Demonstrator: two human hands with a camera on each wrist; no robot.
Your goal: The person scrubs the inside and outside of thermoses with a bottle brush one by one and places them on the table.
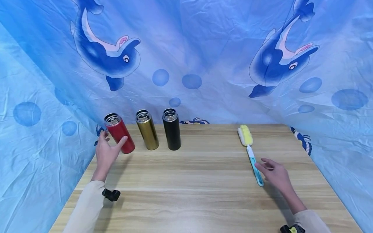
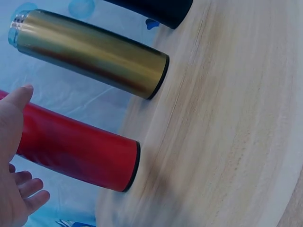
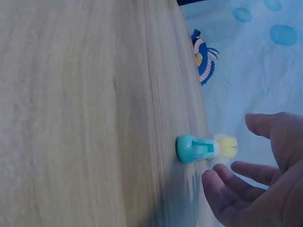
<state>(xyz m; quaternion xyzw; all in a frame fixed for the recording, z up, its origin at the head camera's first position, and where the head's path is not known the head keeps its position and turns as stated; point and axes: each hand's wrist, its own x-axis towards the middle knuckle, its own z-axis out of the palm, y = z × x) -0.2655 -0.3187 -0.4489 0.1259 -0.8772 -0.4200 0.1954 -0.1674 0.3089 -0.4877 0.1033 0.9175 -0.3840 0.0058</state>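
The left hand [image 1: 106, 153], spread wide, is at the red bottle [image 1: 118, 131], touch unclear; a nudge could topple it against the gold bottle [image 1: 149, 134] rightward. The right hand [image 1: 276, 174], parted and empty, hovers by the brush [image 1: 250, 151]; an off-centre pinch might spin it. Beneath both: wooden table [image 1: 186, 181]; beyond, dolphin-printed sheeting [image 1: 221, 71].

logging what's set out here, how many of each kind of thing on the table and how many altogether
Red bottle, gold bottle, black bottle: 3 bottles
Brush: 1
Total: 4
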